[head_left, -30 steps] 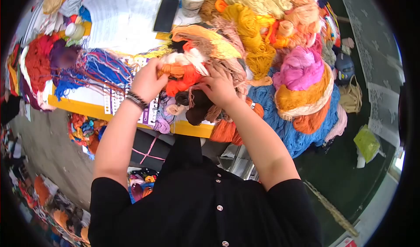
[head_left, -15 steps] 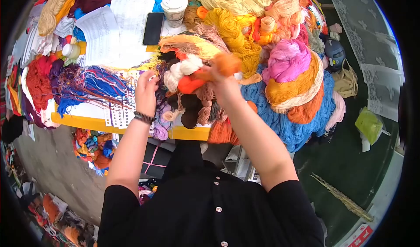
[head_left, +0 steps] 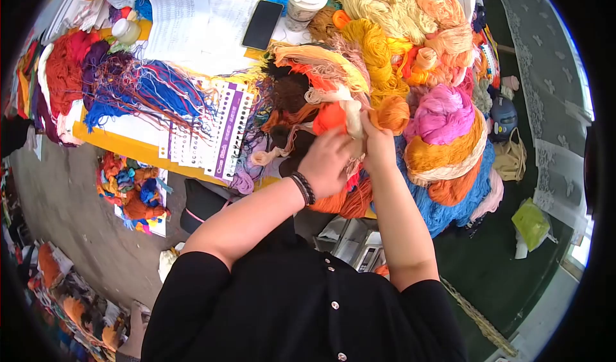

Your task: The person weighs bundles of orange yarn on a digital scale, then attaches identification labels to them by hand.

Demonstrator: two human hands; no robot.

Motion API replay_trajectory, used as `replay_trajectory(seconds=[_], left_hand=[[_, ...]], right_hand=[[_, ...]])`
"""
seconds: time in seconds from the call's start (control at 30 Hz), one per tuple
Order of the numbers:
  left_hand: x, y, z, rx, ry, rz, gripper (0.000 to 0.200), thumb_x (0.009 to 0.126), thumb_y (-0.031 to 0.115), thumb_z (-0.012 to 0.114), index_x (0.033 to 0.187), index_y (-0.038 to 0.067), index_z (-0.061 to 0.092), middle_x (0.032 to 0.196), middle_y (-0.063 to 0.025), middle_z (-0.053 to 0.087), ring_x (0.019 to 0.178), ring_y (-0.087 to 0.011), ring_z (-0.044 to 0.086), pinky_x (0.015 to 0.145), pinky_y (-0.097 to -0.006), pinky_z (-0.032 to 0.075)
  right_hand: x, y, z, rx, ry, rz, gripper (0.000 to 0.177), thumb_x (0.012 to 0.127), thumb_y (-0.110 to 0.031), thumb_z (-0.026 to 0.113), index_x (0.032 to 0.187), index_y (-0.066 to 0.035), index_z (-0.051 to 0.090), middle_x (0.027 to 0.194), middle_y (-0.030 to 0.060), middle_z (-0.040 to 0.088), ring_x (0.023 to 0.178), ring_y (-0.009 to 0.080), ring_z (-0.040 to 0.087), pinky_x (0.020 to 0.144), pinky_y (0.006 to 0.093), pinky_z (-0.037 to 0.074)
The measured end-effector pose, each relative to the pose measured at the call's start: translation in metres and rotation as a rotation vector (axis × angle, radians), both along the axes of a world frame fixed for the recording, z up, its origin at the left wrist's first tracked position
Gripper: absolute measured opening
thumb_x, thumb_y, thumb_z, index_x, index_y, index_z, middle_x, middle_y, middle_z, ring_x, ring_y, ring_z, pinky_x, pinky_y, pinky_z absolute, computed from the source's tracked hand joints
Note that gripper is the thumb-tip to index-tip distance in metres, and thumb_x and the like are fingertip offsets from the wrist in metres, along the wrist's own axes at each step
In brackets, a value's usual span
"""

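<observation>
My right hand [head_left: 378, 147] is closed on an orange skein of yarn [head_left: 390, 115], which bulges out above its fingers. Just left of it, my left hand [head_left: 328, 163], with dark bracelets at the wrist, has its fingers curled in against the bundle; what they pinch is hidden. Above those fingers lie a red-orange skein [head_left: 330, 117] and a cream-white skein [head_left: 353, 117]. Behind them spreads a pile of dark brown yarn [head_left: 292, 94] and a peach-yellow hank [head_left: 324, 59].
Purple-edged thread cards [head_left: 230, 131] lie left of my hands beside loose blue threads [head_left: 170, 86]. Paper sheets [head_left: 192, 22], a phone [head_left: 262, 25] and a lidded cup [head_left: 306, 6] stand farther back. A large yarn heap with a pink skein [head_left: 443, 115] fills the right.
My left hand has crossed rightward from the thread cards to the bundle beside my right hand. My right hand still holds the orange skein, now farther right. The view has shifted.
</observation>
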State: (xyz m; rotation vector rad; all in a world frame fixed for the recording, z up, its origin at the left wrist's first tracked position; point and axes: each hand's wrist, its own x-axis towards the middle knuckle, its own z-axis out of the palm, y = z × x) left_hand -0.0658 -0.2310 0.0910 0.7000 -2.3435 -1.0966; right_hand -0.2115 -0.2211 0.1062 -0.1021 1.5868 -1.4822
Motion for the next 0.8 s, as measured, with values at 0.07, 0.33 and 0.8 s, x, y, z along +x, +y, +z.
replay_trajectory(seconds=[0.07, 0.33, 0.8], left_hand=[[-0.003, 0.011, -0.004, 0.033, 0.096, -0.056, 0.058, 0.063, 0.002, 0.061, 0.121, 0.003, 0.051, 0.122, -0.0178, 0.05, 0.124, -0.0411, 0.039, 0.105, -0.0477, 0.034], [0.055, -0.059, -0.057, 0.186, -0.056, 0.664, 0.017, 0.079, 0.002, 0.054, 0.09, 0.006, 0.066, 0.088, -0.0148, 0.066, 0.085, -0.032, 0.062, 0.074, -0.0392, 0.05], [0.114, -0.08, -0.049, 0.035, -0.188, 0.316, 0.026, 0.074, 0.018, 0.073, 0.069, 0.002, 0.053, 0.1, -0.0143, 0.063, 0.095, -0.0307, 0.058, 0.081, -0.0378, 0.046]], right_hand=[[-0.006, 0.003, -0.002, 0.113, 0.197, 0.303, 0.033, 0.084, -0.017, 0.068, 0.112, -0.003, 0.057, 0.098, 0.0024, 0.062, 0.085, 0.0119, 0.059, 0.073, 0.0255, 0.047], [-0.007, 0.013, -0.053, -0.011, 0.282, 0.263, 0.033, 0.082, 0.005, 0.061, 0.113, 0.0, 0.053, 0.107, 0.0084, 0.063, 0.096, 0.0168, 0.061, 0.083, 0.0298, 0.05], [0.01, 0.025, -0.047, 0.045, 0.65, 0.291, 0.029, 0.077, 0.004, 0.062, 0.104, -0.003, 0.055, 0.095, 0.0066, 0.063, 0.088, 0.0153, 0.061, 0.078, 0.0282, 0.049]])
